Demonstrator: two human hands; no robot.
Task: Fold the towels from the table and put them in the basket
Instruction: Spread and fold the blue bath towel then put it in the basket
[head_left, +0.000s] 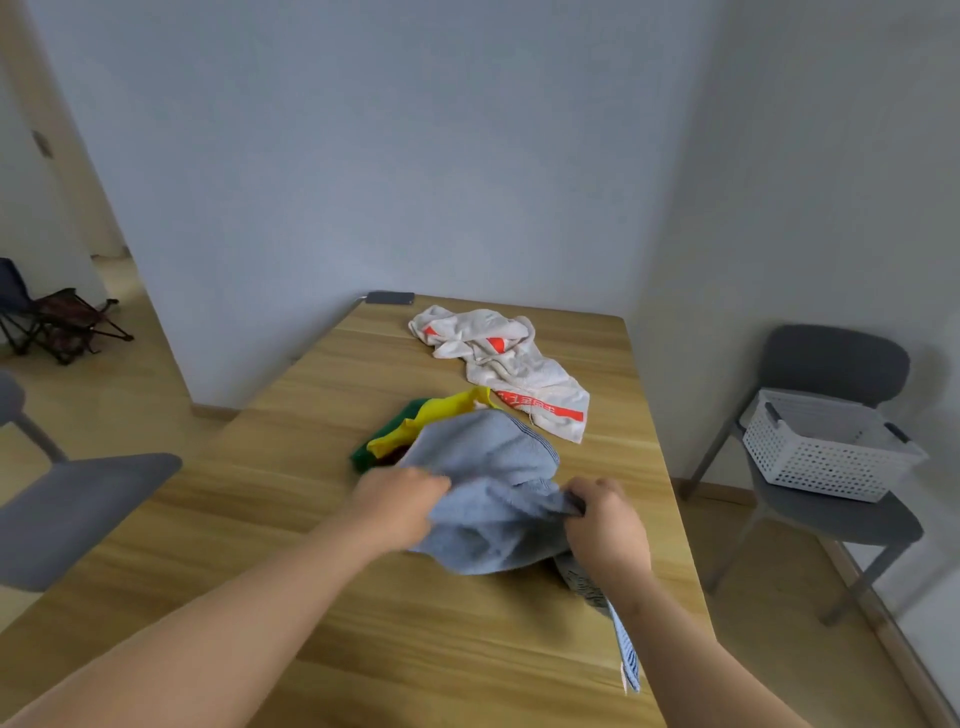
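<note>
A light blue towel (488, 483) lies bunched in the middle of the wooden table (291, 571). My left hand (400, 506) grips its left edge and my right hand (605, 530) pinches its right edge, with a striped end trailing down under my right wrist. Just behind it lie a yellow towel (431, 415) and a green towel (384, 436), partly covered by the blue one. A crumpled white towel with red print (504, 364) lies farther back. The white perforated basket (826, 452) sits on a grey chair to the right of the table.
A dark phone (389, 298) lies at the table's far left corner against the wall. A grey chair (831, 514) holds the basket on the right. Another grey chair (67, 509) stands at the table's left side. A folding stool (62, 322) stands far left.
</note>
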